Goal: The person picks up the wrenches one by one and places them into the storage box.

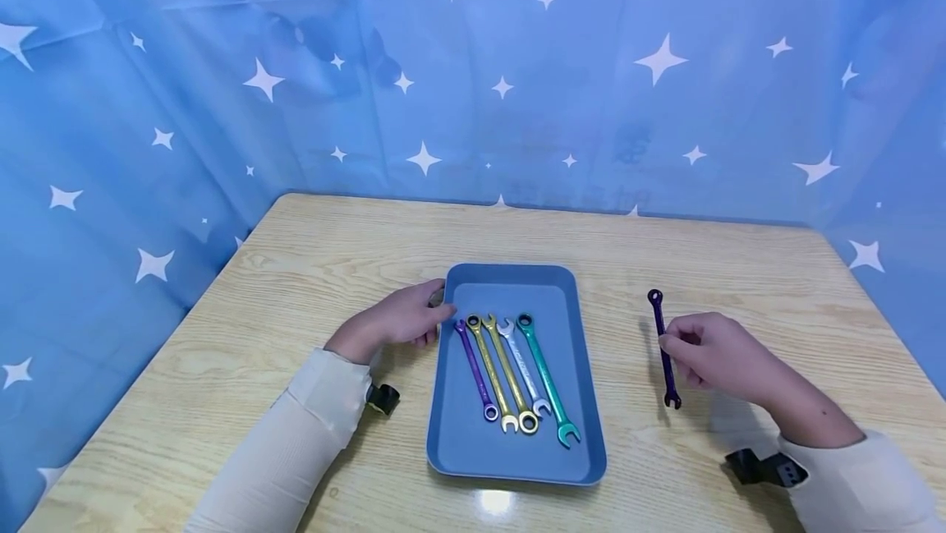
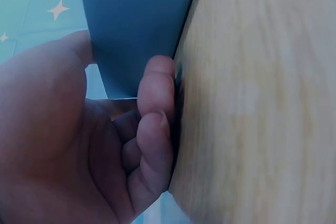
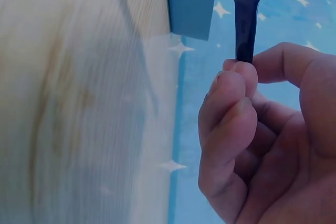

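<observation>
My left hand (image 1: 402, 315) holds the left side of a blue tray (image 1: 510, 463), thumb over the rim and fingers along the outer wall. In the left wrist view its curled fingers (image 2: 156, 90) lie between the tray wall and the tabletop. Inside the tray lie a purple wrench (image 1: 475, 369), two gold wrenches (image 1: 489, 367), a silver wrench (image 1: 523, 365) and a green wrench (image 1: 545, 377), roughly side by side. To the right of the tray, my right hand (image 1: 713, 356) pinches a dark purple combination wrench (image 1: 659, 321) by its middle, above the table. Its open end shows in the right wrist view.
The tray stands on a light wooden table (image 1: 355, 237). Behind and beside the table hangs a blue curtain (image 1: 473, 106) with white stars. Dark straps with small devices (image 1: 764, 467) sit at the wrists, over white sleeves.
</observation>
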Demonstrator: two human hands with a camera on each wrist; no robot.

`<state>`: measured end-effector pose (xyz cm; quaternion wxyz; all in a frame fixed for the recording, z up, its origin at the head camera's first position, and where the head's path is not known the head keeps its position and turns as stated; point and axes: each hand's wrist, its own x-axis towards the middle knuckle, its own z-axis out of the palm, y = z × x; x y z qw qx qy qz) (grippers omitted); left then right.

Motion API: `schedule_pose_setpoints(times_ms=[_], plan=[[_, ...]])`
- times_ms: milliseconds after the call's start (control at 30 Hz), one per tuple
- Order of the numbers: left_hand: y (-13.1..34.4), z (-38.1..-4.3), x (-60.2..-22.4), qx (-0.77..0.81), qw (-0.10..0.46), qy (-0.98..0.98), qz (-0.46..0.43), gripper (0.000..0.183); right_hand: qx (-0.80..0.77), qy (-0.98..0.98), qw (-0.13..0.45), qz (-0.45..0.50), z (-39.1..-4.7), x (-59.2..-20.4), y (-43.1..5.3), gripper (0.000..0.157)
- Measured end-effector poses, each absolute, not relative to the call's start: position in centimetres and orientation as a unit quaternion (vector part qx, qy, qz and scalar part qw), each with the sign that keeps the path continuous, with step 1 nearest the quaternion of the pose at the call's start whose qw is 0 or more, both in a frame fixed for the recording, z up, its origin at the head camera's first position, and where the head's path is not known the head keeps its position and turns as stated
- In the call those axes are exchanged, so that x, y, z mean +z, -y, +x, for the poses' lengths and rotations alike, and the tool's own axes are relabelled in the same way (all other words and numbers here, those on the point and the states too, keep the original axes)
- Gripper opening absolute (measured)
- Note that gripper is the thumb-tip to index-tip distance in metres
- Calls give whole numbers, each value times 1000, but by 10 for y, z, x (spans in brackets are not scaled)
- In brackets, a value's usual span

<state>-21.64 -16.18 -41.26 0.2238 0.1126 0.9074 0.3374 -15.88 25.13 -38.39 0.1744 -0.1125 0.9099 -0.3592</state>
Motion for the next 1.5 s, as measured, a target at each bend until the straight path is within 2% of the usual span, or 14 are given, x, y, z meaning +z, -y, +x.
schedule_pose_setpoints(times_ms=[367, 733, 1500], plan=[[163, -216, -413, 335, 220, -910, 110, 58, -396, -890, 171, -149, -156, -383, -243, 40], [162, -217, -413, 335, 220, -909, 116, 55, -425, -869, 193, -167, -150, -381, -233, 40], [161, -214, -411, 337, 227, -908, 102, 62, -467, -836, 209, -199, -140, -372, -220, 37]])
